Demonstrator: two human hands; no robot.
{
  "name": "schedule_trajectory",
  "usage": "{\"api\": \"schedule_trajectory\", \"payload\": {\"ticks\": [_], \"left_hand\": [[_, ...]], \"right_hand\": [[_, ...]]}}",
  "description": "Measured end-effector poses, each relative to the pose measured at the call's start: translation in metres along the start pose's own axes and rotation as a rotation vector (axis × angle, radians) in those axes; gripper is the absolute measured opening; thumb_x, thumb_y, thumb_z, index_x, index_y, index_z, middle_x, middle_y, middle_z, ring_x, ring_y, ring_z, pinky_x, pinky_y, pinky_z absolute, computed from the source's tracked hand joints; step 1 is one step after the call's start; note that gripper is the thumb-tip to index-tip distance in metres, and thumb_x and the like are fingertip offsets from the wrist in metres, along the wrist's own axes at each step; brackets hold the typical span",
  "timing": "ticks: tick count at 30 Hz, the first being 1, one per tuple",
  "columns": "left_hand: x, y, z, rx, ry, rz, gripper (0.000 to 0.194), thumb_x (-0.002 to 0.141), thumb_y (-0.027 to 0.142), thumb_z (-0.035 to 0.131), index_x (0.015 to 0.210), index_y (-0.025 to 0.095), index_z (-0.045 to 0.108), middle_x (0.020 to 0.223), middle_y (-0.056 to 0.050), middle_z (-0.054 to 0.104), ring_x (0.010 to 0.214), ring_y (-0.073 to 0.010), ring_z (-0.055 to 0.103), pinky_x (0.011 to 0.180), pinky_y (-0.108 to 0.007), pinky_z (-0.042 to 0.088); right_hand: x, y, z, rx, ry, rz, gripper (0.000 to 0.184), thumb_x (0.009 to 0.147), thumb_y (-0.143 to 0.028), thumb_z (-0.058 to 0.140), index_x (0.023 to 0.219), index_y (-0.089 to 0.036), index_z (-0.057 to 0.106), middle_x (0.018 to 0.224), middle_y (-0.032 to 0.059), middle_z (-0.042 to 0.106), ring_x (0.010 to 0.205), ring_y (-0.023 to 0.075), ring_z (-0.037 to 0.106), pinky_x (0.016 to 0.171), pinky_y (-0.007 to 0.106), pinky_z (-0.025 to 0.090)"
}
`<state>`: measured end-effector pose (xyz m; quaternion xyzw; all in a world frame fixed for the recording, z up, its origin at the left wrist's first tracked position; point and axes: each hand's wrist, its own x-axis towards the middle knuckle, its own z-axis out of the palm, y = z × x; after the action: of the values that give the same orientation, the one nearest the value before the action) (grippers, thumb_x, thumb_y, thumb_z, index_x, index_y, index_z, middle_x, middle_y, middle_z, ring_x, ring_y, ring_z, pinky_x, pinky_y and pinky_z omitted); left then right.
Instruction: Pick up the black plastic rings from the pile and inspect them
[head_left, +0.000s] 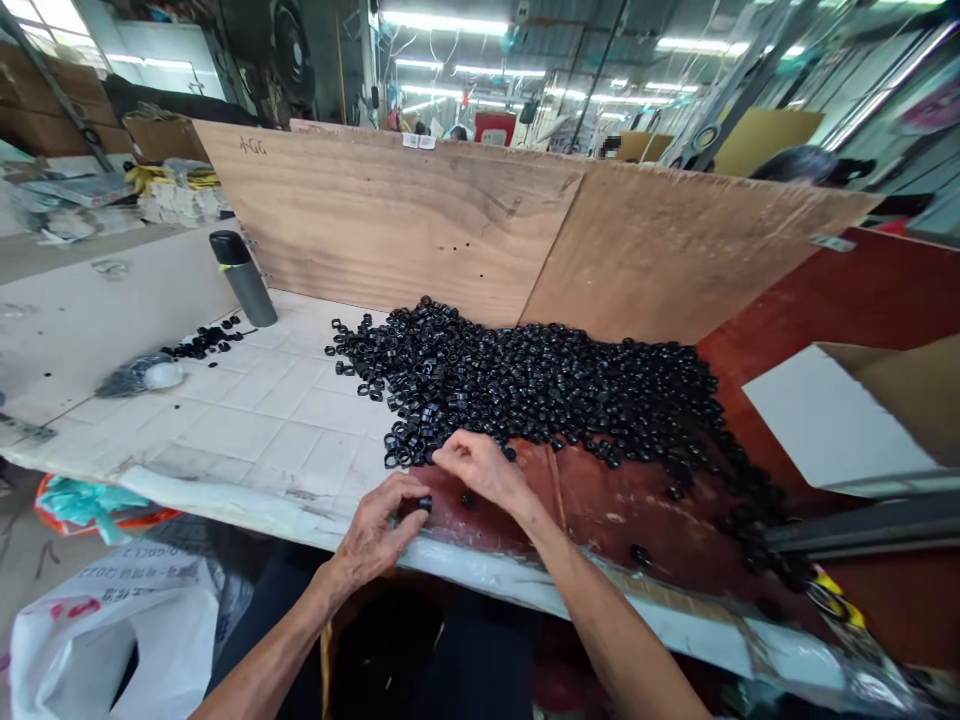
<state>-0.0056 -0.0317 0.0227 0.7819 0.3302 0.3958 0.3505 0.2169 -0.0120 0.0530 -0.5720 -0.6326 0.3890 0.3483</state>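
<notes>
A wide heap of small black plastic rings (517, 380) lies across the middle of the table against the wooden back board. My left hand (382, 525) is over the table's front edge, with a black ring (425, 503) pinched between thumb and finger. Just to its right, my right hand (480, 465) touches or hovers by the near edge of the heap, its fingers drawn together. What those fingertips hold, if anything, is hidden. One loose black piece (466, 499) lies on the dark red surface under my right wrist, and another (640, 555) lies farther right.
A grey bottle (251, 285) stands at the back left, near small black scraps (206, 342) and a tied plastic bag (139, 375). At right are an open carton (840, 415), a metal bar (862, 530) and yellow-handled scissors (840, 600). A white sack (112, 630) sits below left.
</notes>
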Motion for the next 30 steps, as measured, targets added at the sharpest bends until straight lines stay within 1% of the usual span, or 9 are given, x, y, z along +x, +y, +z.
{"api": "schedule_trajectory", "payload": {"ticks": [3, 7, 10, 14, 16, 19, 21, 26, 30], "left_hand": [[-0.013, 0.019, -0.013, 0.073, -0.246, 0.053, 0.021, 0.082, 0.015, 0.061, 0.098, 0.024, 0.072, 0.088, -0.005, 0.071, 0.084, -0.0209, 0.066, 0.078, -0.033, 0.056], [-0.015, 0.023, -0.031, 0.083, -0.39, 0.061, 0.004, 0.083, 0.024, 0.07, 0.084, 0.025, 0.073, 0.083, -0.005, 0.072, 0.087, -0.024, 0.066, 0.079, -0.034, 0.055], [-0.002, 0.008, -0.028, 0.077, -0.236, -0.105, 0.016, 0.09, 0.031, 0.064, 0.077, 0.022, 0.068, 0.08, -0.004, 0.07, 0.075, -0.0189, 0.065, 0.07, -0.03, 0.052], [0.017, -0.017, -0.004, 0.188, -0.007, -0.16, 0.007, 0.087, 0.027, 0.065, 0.088, 0.021, 0.066, 0.077, 0.0, 0.066, 0.069, -0.0167, 0.064, 0.067, -0.028, 0.051], [0.022, -0.027, 0.004, 0.323, 0.143, -0.201, 0.017, 0.084, 0.025, 0.066, 0.1, 0.021, 0.063, 0.082, -0.001, 0.065, 0.07, -0.018, 0.064, 0.07, -0.031, 0.053], [0.026, -0.036, 0.004, 0.506, 0.306, -0.307, 0.033, 0.082, 0.025, 0.067, 0.113, 0.018, 0.058, 0.1, -0.007, 0.063, 0.066, -0.0184, 0.063, 0.069, -0.035, 0.054], [0.027, -0.041, 0.0, 0.546, 0.281, -0.302, 0.035, 0.082, 0.024, 0.067, 0.115, 0.018, 0.058, 0.108, -0.009, 0.063, 0.068, -0.0196, 0.064, 0.071, -0.037, 0.055], [0.029, -0.051, 0.0, 0.489, 0.166, -0.21, 0.024, 0.084, 0.018, 0.061, 0.108, 0.022, 0.062, 0.091, -0.004, 0.068, 0.078, -0.0227, 0.068, 0.078, -0.036, 0.054], [0.022, -0.051, 0.002, 0.44, 0.184, -0.208, 0.029, 0.082, 0.02, 0.065, 0.11, 0.022, 0.061, 0.086, -0.002, 0.068, 0.076, -0.0213, 0.067, 0.077, -0.036, 0.055]], "right_hand": [[-0.016, 0.009, -0.023, -0.165, 0.077, -0.03, 0.013, 0.082, -0.029, 0.071, 0.082, -0.02, 0.062, 0.071, -0.0043, 0.058, 0.061, 0.0117, 0.049, 0.059, 0.024, 0.037], [-0.043, 0.022, -0.018, -0.289, -0.042, -0.086, 0.034, 0.074, -0.018, 0.077, 0.105, -0.022, 0.065, 0.103, 0.0014, 0.063, 0.079, 0.0139, 0.057, 0.073, 0.026, 0.043], [-0.047, 0.03, 0.0, -0.299, -0.06, -0.132, 0.019, 0.079, -0.011, 0.069, 0.096, -0.02, 0.067, 0.101, 0.0031, 0.063, 0.089, 0.0166, 0.06, 0.082, 0.029, 0.044], [-0.037, 0.039, 0.013, -0.163, 0.165, 0.029, 0.016, 0.082, -0.023, 0.07, 0.097, -0.019, 0.064, 0.08, -0.0012, 0.064, 0.068, 0.0151, 0.057, 0.066, 0.027, 0.042], [-0.033, 0.04, 0.015, -0.084, 0.22, 0.051, 0.018, 0.083, -0.028, 0.069, 0.097, -0.019, 0.064, 0.076, -0.0024, 0.064, 0.063, 0.0145, 0.055, 0.062, 0.026, 0.041], [-0.025, 0.033, 0.017, -0.039, 0.052, -0.067, 0.012, 0.083, -0.026, 0.068, 0.093, -0.02, 0.069, 0.08, -0.0011, 0.067, 0.066, 0.0142, 0.057, 0.063, 0.025, 0.041], [-0.017, 0.027, 0.019, -0.068, -0.055, -0.113, 0.009, 0.08, -0.023, 0.07, 0.089, -0.019, 0.071, 0.078, -0.001, 0.068, 0.066, 0.0142, 0.058, 0.063, 0.025, 0.041], [0.006, 0.029, 0.016, -0.003, 0.034, -0.032, 0.018, 0.079, -0.024, 0.073, 0.095, -0.019, 0.068, 0.063, -0.007, 0.057, 0.056, 0.0113, 0.05, 0.057, 0.023, 0.037], [0.005, 0.038, 0.013, 0.096, 0.006, -0.125, 0.015, 0.079, -0.027, 0.075, 0.091, -0.018, 0.073, 0.078, -0.0016, 0.065, 0.066, 0.0129, 0.057, 0.063, 0.024, 0.043]]}}
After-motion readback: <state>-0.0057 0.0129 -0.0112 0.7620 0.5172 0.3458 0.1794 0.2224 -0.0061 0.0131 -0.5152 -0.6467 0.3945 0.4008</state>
